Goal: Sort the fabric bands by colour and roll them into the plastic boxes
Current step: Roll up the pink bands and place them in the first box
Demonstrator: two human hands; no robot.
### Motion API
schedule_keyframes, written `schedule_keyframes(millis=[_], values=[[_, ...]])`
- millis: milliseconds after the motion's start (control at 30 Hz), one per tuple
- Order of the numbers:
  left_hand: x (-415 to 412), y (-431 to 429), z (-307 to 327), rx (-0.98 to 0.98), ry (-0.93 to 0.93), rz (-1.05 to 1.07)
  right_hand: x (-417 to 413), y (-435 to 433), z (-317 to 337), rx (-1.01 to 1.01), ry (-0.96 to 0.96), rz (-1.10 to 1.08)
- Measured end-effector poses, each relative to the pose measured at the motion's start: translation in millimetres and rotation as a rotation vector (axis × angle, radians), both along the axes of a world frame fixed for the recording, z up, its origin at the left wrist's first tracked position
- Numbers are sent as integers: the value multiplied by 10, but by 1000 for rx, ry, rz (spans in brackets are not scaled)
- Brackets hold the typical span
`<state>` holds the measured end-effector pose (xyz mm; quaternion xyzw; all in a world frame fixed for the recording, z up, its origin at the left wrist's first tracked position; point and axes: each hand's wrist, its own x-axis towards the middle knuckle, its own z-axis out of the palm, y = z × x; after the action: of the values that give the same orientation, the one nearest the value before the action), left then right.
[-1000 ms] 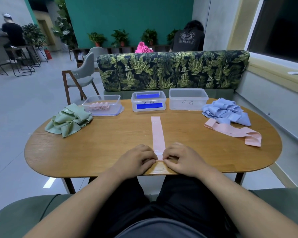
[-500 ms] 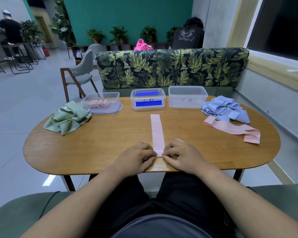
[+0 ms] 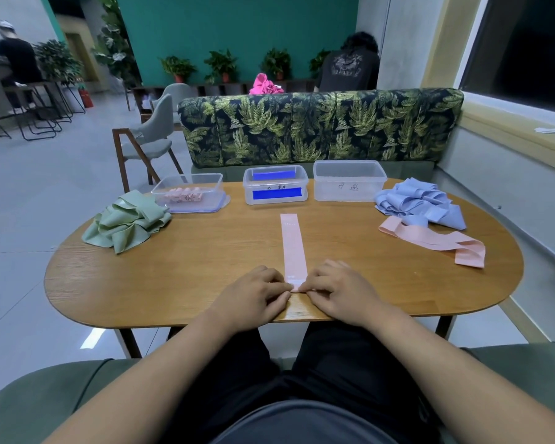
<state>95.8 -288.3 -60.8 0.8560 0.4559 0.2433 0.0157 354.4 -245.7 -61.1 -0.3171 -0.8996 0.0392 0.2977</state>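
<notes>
A pink fabric band [image 3: 292, 245] lies flat and straight on the wooden table [image 3: 205, 264], running away from me. My left hand [image 3: 253, 298] and my right hand [image 3: 342, 291] pinch its near end between fingertips at the table's front edge. Green bands [image 3: 125, 221] are heaped at the left. Blue bands [image 3: 420, 206] are piled at the right, with another pink band [image 3: 436, 240] beside them. Three clear plastic boxes stand at the back: the left box [image 3: 189, 193] holds pink rolls, the middle box [image 3: 274, 187] has blue labels, and nothing is visible in the right box [image 3: 348, 181].
A leaf-patterned sofa back [image 3: 318, 126] runs behind the table. A grey chair [image 3: 148, 142] stands at the back left. Two people are in the background. A wall with a window ledge [image 3: 510, 129] runs along the right.
My hands have stayed at the pink band's near end, with the fingertips shifting slightly on it. The camera view has tilted a little.
</notes>
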Motion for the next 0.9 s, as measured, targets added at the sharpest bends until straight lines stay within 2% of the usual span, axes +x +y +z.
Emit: schedule_keyframes(millis=[333,500,900], values=[[16,-8,24,58,11,17,-13,6,23,-44,-52,-62],[-17,31,67,44,48,-102,-18,19,23,-54,-82,-101],[-15,77,32,13,48,-15,-9,5,5,-59,-104,-91]])
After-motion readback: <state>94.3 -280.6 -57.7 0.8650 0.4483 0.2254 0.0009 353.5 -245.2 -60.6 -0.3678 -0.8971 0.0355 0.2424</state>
